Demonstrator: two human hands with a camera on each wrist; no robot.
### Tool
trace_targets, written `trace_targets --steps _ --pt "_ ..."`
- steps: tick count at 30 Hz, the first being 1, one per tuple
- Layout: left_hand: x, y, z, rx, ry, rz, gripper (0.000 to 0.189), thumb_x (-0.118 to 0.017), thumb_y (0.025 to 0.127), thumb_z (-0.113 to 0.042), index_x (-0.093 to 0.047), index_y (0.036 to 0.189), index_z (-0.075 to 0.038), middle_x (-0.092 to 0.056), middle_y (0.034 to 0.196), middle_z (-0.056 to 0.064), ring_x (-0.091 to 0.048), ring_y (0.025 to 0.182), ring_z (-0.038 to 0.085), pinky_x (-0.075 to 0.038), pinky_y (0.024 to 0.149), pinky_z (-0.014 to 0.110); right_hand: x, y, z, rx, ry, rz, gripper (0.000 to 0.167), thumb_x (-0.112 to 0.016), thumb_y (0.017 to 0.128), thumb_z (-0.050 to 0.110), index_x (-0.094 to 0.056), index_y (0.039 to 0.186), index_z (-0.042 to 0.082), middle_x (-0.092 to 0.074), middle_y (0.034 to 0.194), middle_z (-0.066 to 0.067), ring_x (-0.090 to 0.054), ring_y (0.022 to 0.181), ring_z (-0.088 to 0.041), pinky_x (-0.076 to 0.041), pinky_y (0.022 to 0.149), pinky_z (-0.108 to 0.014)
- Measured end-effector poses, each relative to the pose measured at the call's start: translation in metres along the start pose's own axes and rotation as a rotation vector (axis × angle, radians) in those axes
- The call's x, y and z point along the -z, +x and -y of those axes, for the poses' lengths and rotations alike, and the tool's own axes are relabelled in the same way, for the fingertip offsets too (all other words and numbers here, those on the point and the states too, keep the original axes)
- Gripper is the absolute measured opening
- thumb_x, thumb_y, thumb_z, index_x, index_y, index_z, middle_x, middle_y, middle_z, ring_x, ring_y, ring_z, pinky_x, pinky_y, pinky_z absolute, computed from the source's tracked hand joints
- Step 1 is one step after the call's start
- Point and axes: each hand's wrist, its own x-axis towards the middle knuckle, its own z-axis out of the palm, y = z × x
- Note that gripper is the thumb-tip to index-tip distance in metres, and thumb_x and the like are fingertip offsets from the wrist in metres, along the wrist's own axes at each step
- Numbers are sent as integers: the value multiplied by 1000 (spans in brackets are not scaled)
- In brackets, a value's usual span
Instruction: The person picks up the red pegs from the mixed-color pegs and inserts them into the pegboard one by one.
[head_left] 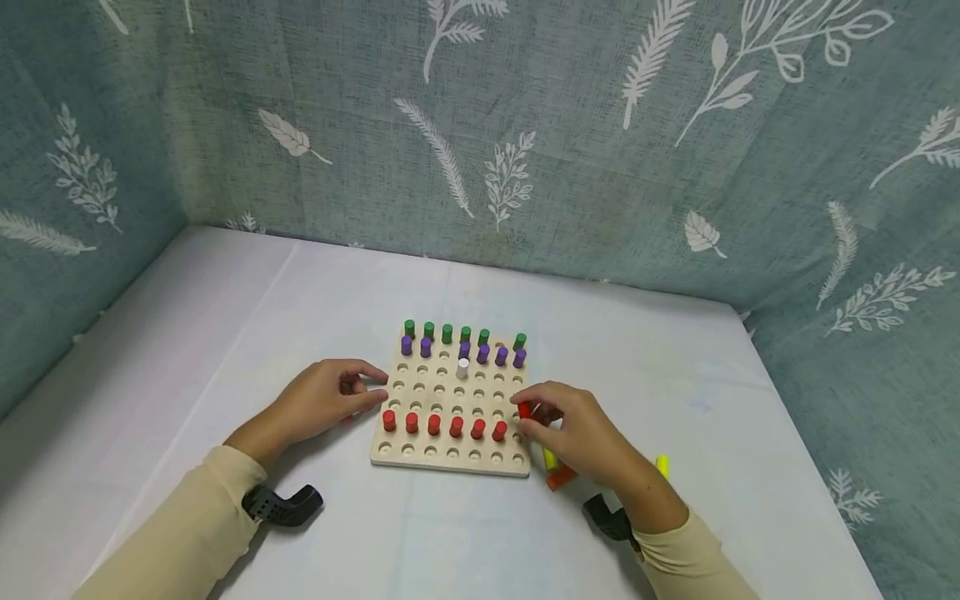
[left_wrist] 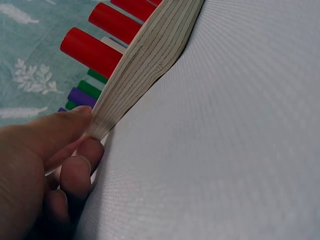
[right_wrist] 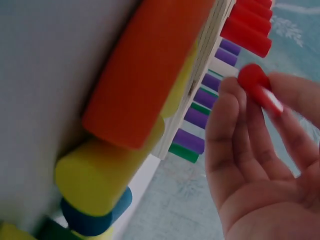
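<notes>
A pale wooden pegboard [head_left: 450, 463] lies on the table, with round holes in rows. Green pegs [head_left: 447, 333] line its far row, purple pegs [head_left: 483, 354] the row before that. One white peg [head_left: 462, 367] stands near the middle, and red pegs [head_left: 434, 424] fill most of a row near the front. My left hand [head_left: 318, 400] holds the board's left edge between thumb and fingers, other fingers curled. Above the board's right edge, my right hand [head_left: 573, 427] pinches a red peg [right_wrist: 254, 77] between thumb and fingertips, close to the right end of the red row.
Loose pegs lie right of the board, partly under the right hand: an orange peg [head_left: 561, 477], yellow pegs [head_left: 662, 465], a blue peg [right_wrist: 95, 215] and a dark green one [right_wrist: 52, 229]. Leaf-patterned cloth [head_left: 525, 125] hangs behind the white-covered table [head_left: 300, 550].
</notes>
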Motion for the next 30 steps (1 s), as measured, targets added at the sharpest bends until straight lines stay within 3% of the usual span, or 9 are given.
trace_targets --steps 11,19,30 --pt "0 1 -2 -3 14 -17 29 -74 90 -33 -72 115 -18 -61 72 -2 -55 58 15 -40 62 30 -5 -2 -2 7 -31 -25 27 -76 89 12 -69 115 16 -70 105 8 -66 90 -5 -56 84 -29" --pt "-7 -3 -2 13 4 -10 30 -74 90 -32 -72 116 -17 -61 72 -1 -56 58 15 -40 62 30 -10 -7 -6 28 -48 12 22 -74 91 12 -68 111 18 -70 102 9 -66 91 -4 -55 82 -28" --pt "-6 -3 -4 23 1 -8 31 -75 90 -34 -71 116 -18 -61 72 -1 -55 58 15 -40 63 31 -12 -6 -5 46 -83 -14 22 -75 89 10 -69 108 18 -70 100 11 -66 90 -3 -55 83 -30"
